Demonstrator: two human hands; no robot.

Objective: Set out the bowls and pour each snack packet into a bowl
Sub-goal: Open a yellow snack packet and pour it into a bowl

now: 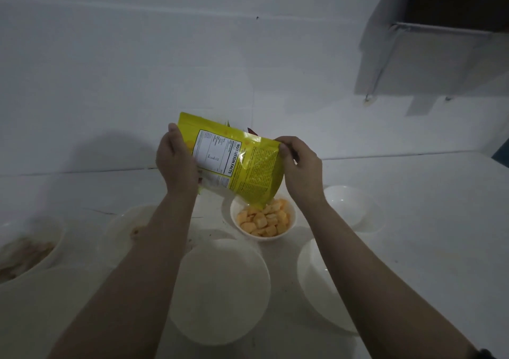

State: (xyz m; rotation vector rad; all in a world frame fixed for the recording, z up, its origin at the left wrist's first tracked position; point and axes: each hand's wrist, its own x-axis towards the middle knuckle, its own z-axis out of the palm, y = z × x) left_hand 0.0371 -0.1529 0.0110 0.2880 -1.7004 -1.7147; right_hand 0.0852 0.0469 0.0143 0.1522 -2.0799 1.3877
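A yellow snack packet (248, 166) with a white nutrition label is tilted, its open mouth pointing down over a small white bowl (292, 222). Orange-yellow snack chunks (265, 219) fill that bowl. My left hand (176, 163) grips the packet's upper left end. My right hand (301, 166) pinches its right edge near the mouth. An empty white bowl (220, 290) sits in front of me, another (316, 281) lies partly under my right forearm, and a third (351, 207) stands at the right.
At the far left a white bowl (55, 237) holds pale brown snacks. Another bowl (121, 229) with some bits sits partly behind my left forearm. All stand on a white counter (427, 221) against a white wall. A grey cabinet (429, 55) hangs at the upper right.
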